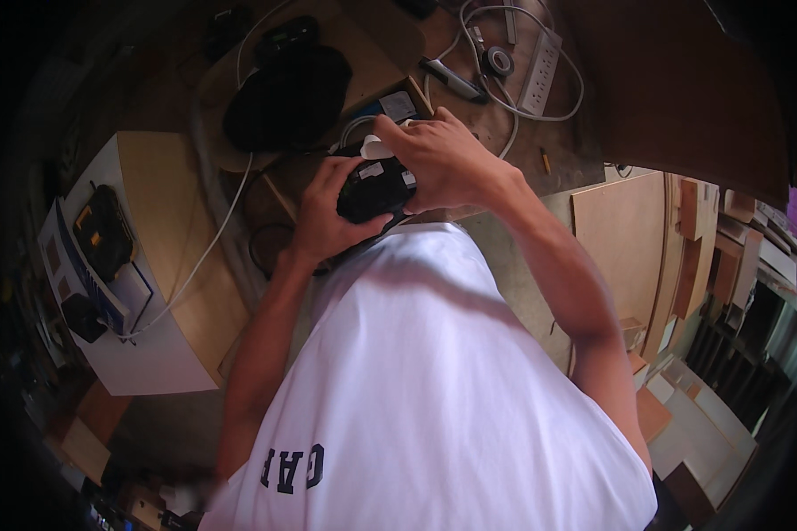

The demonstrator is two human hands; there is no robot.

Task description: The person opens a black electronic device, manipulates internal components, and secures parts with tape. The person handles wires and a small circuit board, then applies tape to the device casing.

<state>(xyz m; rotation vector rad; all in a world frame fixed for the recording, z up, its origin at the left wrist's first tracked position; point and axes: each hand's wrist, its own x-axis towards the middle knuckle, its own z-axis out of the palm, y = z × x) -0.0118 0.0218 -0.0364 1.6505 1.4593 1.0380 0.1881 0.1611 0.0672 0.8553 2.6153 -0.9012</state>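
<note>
Close in front of my body, both hands hold a black boxy device (369, 195) with small white labels on its face. My left hand (324, 212) wraps round its left side, thumb along the lower edge. On the other side, my right hand (443, 161) grips the right edge, its fingers bent over the top. A curved white piece (375, 148) sits at the device's upper edge beside my right fingers; I cannot tell whether it is attached. Just beyond lies an open box with a blue-and-white packet (397, 106) inside.
A white power strip (541, 75), a tape roll (498, 61), a black-and-white handled tool (454, 81) and loose cable lie on the far right of the table. A dark bag-like bundle (288, 102) is at the far left. A wood-topped cabinet (177, 239) stands left.
</note>
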